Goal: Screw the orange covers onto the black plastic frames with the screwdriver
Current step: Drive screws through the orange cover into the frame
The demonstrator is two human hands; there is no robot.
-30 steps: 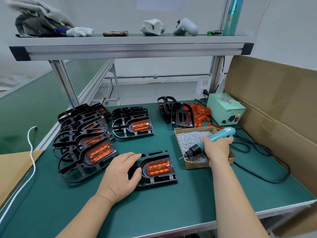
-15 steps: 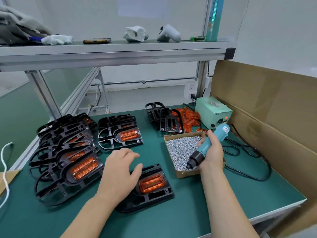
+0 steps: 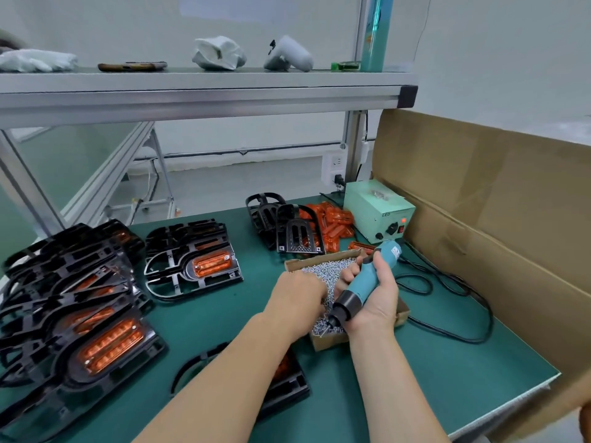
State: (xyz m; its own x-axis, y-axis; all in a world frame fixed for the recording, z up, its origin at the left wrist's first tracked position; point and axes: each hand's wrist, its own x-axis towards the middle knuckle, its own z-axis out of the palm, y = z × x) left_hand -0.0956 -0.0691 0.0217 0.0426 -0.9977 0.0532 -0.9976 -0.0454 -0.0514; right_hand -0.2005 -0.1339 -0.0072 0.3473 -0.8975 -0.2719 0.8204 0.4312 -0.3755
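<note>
Head view, left hand: The left hand [image 3: 297, 298] is reaching into the shallow cardboard box [image 3: 332, 342] of small silver screws [image 3: 323, 271]. Its fingers are dipping among the screws with the tips hidden, so it cannot be told whether they are pinching one.
Head view, right hand: The right hand [image 3: 375, 302] is gripping the teal electric screwdriver [image 3: 367, 276], fingers clamped round the barrel, above the near end of the box.
Tool axis: The screwdriver is lying slantwise, cord end far and right, bit pointing near and left, down at the screws.
Work piece: The black plastic frame [image 3: 287, 391] with its orange ribbed cover [image 3: 284, 366] is lying flat on the green bench [image 3: 415, 362], just beside the box's near-left corner.
Deciding relation: The frame is sitting under the left forearm, towards the body from the bit, and the left hand is the nearer one. By judgement, the bit is going to need bringing back and left, then tipping upright over a screw hole.
Hidden: The forearm is covering most of the frame and cover. The screw holes and the frame's long axis cannot be made out.
Other stock: A stack of covered black frames [image 3: 96, 330] is resting at the left of the bench.
</note>
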